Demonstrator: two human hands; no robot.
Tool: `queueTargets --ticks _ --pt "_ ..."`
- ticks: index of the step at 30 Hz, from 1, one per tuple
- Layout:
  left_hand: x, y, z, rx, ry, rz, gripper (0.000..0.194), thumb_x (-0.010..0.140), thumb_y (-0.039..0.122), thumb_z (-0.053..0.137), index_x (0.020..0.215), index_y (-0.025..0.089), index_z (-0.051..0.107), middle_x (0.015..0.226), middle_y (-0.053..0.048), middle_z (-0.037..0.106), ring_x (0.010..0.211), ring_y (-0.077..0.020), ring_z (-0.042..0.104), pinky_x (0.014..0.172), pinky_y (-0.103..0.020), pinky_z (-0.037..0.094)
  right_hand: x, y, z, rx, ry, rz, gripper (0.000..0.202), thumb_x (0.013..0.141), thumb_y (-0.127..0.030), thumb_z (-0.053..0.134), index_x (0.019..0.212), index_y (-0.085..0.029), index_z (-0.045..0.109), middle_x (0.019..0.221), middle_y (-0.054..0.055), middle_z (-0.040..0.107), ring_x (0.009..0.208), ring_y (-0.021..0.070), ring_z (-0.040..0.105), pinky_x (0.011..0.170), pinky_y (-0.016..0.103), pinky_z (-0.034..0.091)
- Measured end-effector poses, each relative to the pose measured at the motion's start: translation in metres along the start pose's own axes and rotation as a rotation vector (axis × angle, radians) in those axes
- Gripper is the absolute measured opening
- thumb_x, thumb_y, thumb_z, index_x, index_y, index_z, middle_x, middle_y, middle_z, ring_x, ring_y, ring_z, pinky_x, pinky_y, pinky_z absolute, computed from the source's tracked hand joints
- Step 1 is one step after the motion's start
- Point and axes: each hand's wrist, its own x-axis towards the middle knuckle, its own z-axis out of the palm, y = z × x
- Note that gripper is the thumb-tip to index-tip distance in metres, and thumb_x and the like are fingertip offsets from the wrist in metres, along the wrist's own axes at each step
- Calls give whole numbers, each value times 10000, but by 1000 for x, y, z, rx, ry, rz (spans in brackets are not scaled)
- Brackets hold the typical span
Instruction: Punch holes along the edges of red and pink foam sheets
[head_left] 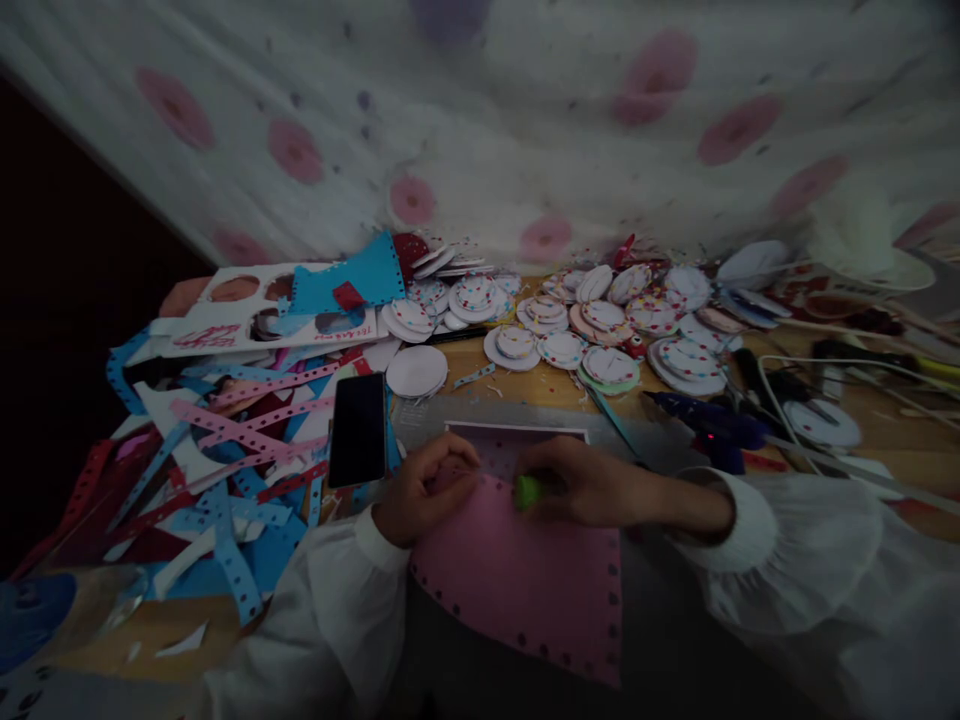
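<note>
A pink sheet point(525, 580) with dark dots along its edges lies in front of me. The fingers of my left hand point(431, 487) are closed on its upper left edge. Beside it, my right hand point(589, 482) pinches a small bright green object point(527, 491) against the sheet's upper part; its exact kind is partly hidden by the fingers. Behind both hands, the white rim of a shallow pinkish piece point(517, 432) shows, and the hands cover much of it.
Left lie a black phone point(358, 430) and a heap of dotted pink, blue and red strips point(247, 430). Along the back are several stacks of white discs with coloured pins point(476, 298). A dark blue glue gun point(705, 425) and a white wire stand point(765, 385) are at right.
</note>
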Motion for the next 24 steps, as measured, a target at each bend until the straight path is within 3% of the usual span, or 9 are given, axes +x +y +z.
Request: queueTargets --ticks 5,9,16,22,24 --pt "0 1 -2 21 -12 28 107 854 267 565 910 176 568 870 -31 604 820 -160 573 755 -263 436 -8 -5 -13 52 -8 -61 229 796 -360 610 908 -160 627 785 8 565 694 135 480 596 237 368" --pt "1 4 -3 48 -33 24 143 852 308 564 897 172 572 868 -40 607 810 -169 574 749 -274 439 -15 -2 -20 158 37 -27 263 843 -419 562 919 -169 590 777 2 546 658 129 491 557 232 377" --pt "1 29 -10 131 -126 52 114 866 262 547 918 176 600 894 -49 642 836 -173 600 779 -276 465 -14 2 -10 171 171 -102 296 841 -415 579 1022 -180 583 856 12 585 724 142 531 614 243 403" --pt "-26 50 -17 352 -151 68 326 818 160 603 1134 240 597 1088 -34 670 987 -198 614 870 -296 448 -23 -2 2 39 263 -197 258 825 -380 617 986 -180 595 942 40 626 849 174 567 735 271 433" --pt "-39 55 -16 430 -125 72 305 819 151 602 1108 247 617 1040 -24 682 958 -194 621 843 -288 451 -26 -1 8 6 293 -203 276 837 -403 608 999 -182 584 932 48 637 827 176 579 723 276 440"
